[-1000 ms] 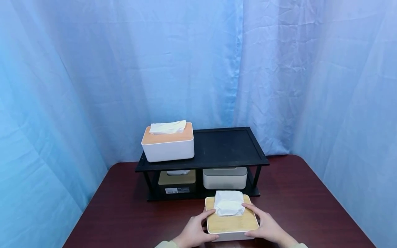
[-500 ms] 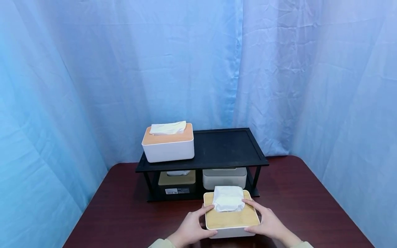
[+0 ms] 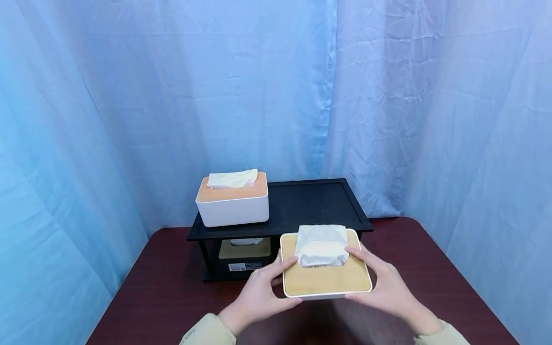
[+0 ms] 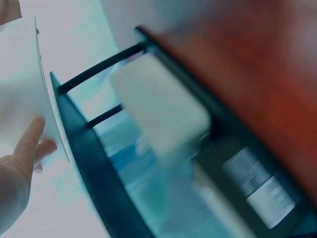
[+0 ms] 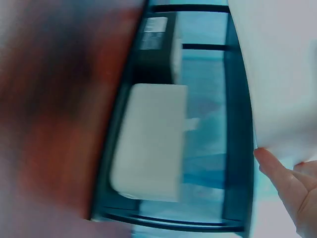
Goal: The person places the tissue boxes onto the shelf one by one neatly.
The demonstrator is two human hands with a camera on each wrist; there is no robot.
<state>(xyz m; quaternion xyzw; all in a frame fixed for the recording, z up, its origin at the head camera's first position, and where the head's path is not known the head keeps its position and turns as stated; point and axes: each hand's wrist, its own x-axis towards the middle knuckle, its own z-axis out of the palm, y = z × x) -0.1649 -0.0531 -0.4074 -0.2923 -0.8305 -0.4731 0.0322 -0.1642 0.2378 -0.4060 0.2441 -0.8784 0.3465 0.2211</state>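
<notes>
Both hands hold a white tissue box [image 3: 325, 281] with a wood-tone lid and a white tissue poking out of its slot. It is off the table, in front of the right half of a black two-tier rack [image 3: 316, 206]. My left hand [image 3: 263, 292] grips its left side, thumb at the near edge and a finger on the lid. Around the right side my right hand [image 3: 384, 287] grips it the same way. In the left wrist view the box's pale wall [image 4: 22, 84] fills the upper left; its underside is hidden in the head view.
Another white tissue box [image 3: 233, 206] stands on the rack's top left. Below, a dark box with a wooden lid [image 3: 245, 250] sits at left and a pale grey-white box [image 5: 151, 141] at right. Blue curtains [image 3: 258, 86] surround the dark red table [image 3: 172, 287].
Both hands have lifted the tissue box up off the table and toward the rack. It now covers the pale box on the lower shelf in the head view.
</notes>
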